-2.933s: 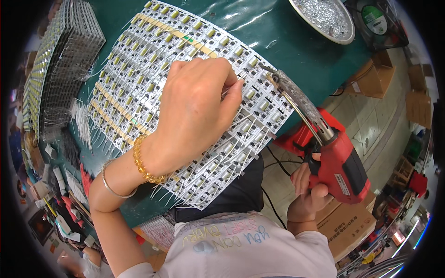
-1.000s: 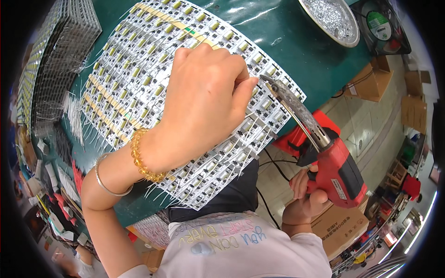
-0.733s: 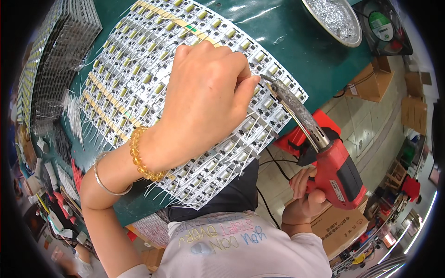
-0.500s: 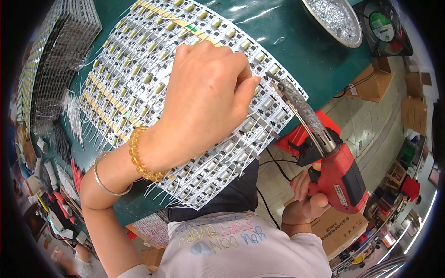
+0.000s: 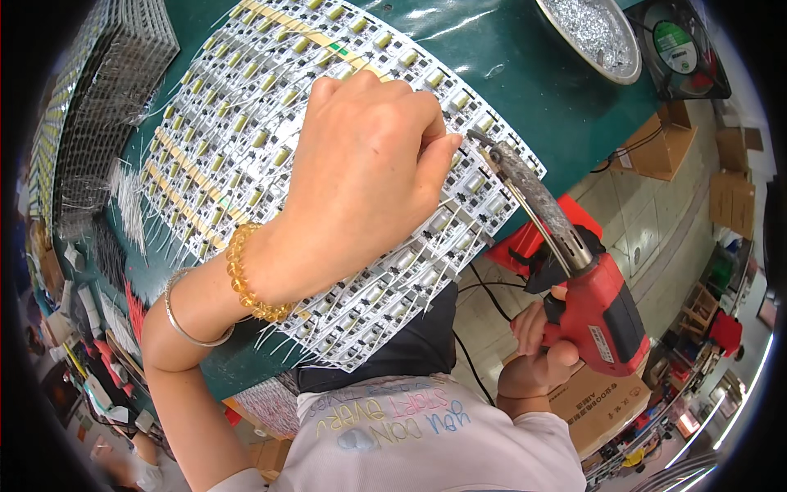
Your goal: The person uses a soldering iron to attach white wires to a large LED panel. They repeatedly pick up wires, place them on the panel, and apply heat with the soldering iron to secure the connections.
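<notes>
A large panel of small white circuit boards (image 5: 484, 193) lies on the green table, set with rows of yellow-green and black parts and thin white wires. Over its middle, my left hand (image 5: 369, 156) is closed in a pinch, thumb against the forefinger. Whatever is between those fingers is hidden. My right hand (image 5: 537, 348) grips the handle of a red and black soldering gun (image 5: 602, 307) off the table's right side. Its long grey barrel slants up to the left, and the dark tip is at the panel's right part, just beside my left thumb.
Stacked panels (image 5: 102, 98) stand at the left, with loose white wires (image 5: 129, 201) beside them. A metal dish of silvery bits (image 5: 590, 37) and a black fan (image 5: 680, 49) are at the far right. Cardboard boxes (image 5: 660, 148) and dark cables (image 5: 484, 287) lie below the table.
The soldering gun and my right hand have shifted very slightly to the left. My left hand stays in place on the panel.
</notes>
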Motion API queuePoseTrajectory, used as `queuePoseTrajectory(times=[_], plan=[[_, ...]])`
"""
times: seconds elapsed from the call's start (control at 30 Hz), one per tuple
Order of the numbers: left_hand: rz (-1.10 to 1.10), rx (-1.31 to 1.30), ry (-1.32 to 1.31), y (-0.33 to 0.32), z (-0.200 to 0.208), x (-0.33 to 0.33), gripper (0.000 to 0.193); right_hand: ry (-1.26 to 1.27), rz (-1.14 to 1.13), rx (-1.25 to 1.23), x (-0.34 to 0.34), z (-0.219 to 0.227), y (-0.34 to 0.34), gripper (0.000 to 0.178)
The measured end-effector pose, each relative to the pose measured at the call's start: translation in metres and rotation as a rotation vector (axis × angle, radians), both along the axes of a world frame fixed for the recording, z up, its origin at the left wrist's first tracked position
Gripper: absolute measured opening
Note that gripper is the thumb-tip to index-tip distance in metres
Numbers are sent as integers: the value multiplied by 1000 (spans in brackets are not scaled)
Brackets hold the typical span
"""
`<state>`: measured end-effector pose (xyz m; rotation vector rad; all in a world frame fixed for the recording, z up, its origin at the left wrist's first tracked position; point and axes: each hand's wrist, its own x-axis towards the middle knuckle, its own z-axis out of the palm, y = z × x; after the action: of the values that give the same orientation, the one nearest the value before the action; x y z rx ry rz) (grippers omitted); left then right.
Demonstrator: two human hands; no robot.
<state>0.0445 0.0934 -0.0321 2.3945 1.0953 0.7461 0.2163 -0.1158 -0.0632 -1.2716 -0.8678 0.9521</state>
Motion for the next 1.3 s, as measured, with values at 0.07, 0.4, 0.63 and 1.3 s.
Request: queuePoseTrajectory(times=[0.07, 0.4, 0.63, 1.3], plan=[[7, 2, 8, 0, 0, -1, 19, -48, -2, -48, -1, 2, -2, 82], [3, 7, 11, -1, 1, -2, 20, -104, -10, -72, -3, 2, 0, 80], [7, 19, 0, -2, -1, 3, 20, -117, -57, -39, 3, -8, -7, 80], [652, 259, 479, -2, 29, -242, 11, 165, 29, 163, -24, 3, 23, 54]])
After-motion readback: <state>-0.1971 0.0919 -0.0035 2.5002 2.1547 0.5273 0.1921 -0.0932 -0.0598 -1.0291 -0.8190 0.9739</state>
